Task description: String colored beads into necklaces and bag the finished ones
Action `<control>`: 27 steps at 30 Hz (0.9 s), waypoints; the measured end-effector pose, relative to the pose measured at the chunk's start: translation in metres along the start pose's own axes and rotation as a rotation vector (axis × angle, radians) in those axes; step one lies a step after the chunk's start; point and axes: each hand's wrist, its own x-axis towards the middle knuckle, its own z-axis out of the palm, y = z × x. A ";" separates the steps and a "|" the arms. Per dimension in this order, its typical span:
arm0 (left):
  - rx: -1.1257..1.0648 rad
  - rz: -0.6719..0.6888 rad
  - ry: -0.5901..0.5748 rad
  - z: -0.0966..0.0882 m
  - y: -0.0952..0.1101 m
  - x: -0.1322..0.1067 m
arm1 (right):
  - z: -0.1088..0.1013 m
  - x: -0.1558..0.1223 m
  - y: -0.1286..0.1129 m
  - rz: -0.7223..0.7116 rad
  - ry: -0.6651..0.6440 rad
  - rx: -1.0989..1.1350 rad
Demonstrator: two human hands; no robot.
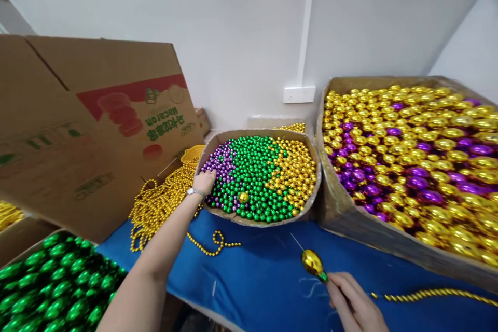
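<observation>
My left hand [205, 181] reaches into the purple beads [221, 166] at the left end of a cardboard box [260, 223]. Its fingers are closed and partly hidden, so I cannot see what they hold. The same box carries small green beads [252, 166] in the middle and gold beads [298, 171] to the right; a bigger gold ball [243, 197] lies on the green ones. Low on the right, my right hand [354, 301] pinches a needle [298, 241] near a green bead [322, 276]. A large gold oval bead [311, 261] is threaded above it.
A large box [342, 220] of gold and purple oval beads stands at right. Gold bead strands [161, 205] heap at left beside a tall carton [116, 129]. Green oval beads [58, 285] fill the lower left. A gold strand [439, 294] lies on the blue cloth [268, 275].
</observation>
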 end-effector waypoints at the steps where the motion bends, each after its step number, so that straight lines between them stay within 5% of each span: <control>1: -0.023 0.002 0.002 -0.001 0.003 -0.001 | 0.000 -0.001 -0.001 0.008 -0.001 -0.011; 4: -0.133 0.024 0.017 -0.005 0.019 -0.013 | 0.002 -0.002 -0.005 0.017 -0.010 -0.030; 8: -0.455 0.102 -0.044 0.001 0.061 -0.058 | 0.006 0.001 -0.012 -0.034 -0.003 -0.060; 11: -1.300 0.065 -0.294 0.013 0.098 -0.099 | 0.009 0.005 -0.018 -0.103 0.032 -0.088; 14: -1.688 -0.026 -0.467 0.024 0.122 -0.126 | 0.009 0.006 -0.023 -0.136 0.045 -0.131; 27: -1.891 -0.234 -0.577 0.039 0.133 -0.151 | 0.009 -0.003 -0.030 -0.161 0.100 -0.220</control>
